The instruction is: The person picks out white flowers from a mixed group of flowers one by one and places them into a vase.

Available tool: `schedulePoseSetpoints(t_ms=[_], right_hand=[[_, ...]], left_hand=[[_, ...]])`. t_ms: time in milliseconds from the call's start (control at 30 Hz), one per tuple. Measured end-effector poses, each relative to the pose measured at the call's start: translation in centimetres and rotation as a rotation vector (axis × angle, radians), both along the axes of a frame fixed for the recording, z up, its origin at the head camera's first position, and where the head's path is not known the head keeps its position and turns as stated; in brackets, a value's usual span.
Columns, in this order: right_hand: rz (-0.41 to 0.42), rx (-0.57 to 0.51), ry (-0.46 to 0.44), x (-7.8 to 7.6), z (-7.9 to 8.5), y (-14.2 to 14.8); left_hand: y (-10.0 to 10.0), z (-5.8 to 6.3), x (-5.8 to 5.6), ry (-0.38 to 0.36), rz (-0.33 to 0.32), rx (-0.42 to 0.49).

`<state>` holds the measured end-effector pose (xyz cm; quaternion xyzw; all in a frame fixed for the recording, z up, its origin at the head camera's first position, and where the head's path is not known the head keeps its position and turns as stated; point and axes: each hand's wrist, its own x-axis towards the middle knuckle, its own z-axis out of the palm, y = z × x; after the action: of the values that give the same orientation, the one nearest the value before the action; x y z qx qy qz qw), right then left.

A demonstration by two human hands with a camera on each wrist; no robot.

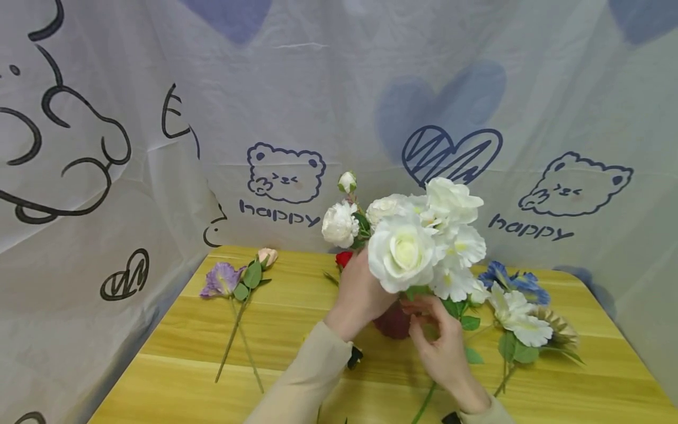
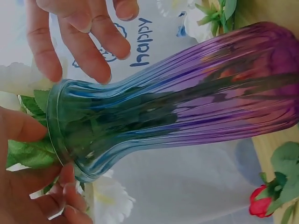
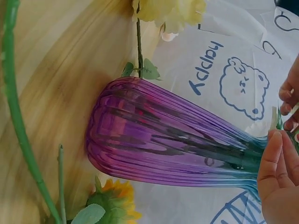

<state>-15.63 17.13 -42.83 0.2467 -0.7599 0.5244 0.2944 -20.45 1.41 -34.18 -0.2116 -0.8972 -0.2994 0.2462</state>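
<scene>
A ribbed glass vase (image 2: pixel 201 105), purple below and blue-green at the neck, stands upright on the table with stems inside. White flowers (image 1: pixel 405 253) bunch above its mouth, a large rose foremost. Behind that rose, my left hand (image 1: pixel 362 288) has its fingers curled around the leafy stems at the rim; the exact grip is partly hidden. In the left wrist view green leaves (image 2: pixel 32 154) show between its thumb and fingers. My right hand (image 1: pixel 442 347) is at the other side of the mouth, its fingers (image 2: pixel 86 56) spread loosely against the rim.
A purple flower (image 1: pixel 221 279) and a pale pink rosebud (image 1: pixel 267 256) lie at left. Blue flowers (image 1: pixel 516 282), a white bloom (image 1: pixel 521 318) and a tan fan-shaped flower (image 1: pixel 561 330) lie at right. A red rose (image 2: pixel 260 201) and a sunflower (image 3: pixel 112 203) are near the vase.
</scene>
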Motion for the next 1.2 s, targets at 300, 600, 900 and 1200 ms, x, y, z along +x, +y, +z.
schedulePoseSetpoints(t_ms=[300,600,900,1200], right_hand=[[-0.014,-0.018,-0.006,0.4,-0.7,1.1],[-0.099,0.151,-0.2,1.3,-1.1,4.9],[-0.219,0.385,-0.462,2.1,-0.3,10.3],[-0.076,0.392,-0.873,2.0,-1.2,13.3]], left_hand=[[-2.3,-2.9,1.2,0.005,-0.061,0.136],[-4.2,-5.8,2.3,-0.052,-0.039,0.183],[-4.4,-7.9,3.7,-0.132,-0.154,-0.069],[-2.5,-9.7,4.5,-0.158,-0.348,-0.248]])
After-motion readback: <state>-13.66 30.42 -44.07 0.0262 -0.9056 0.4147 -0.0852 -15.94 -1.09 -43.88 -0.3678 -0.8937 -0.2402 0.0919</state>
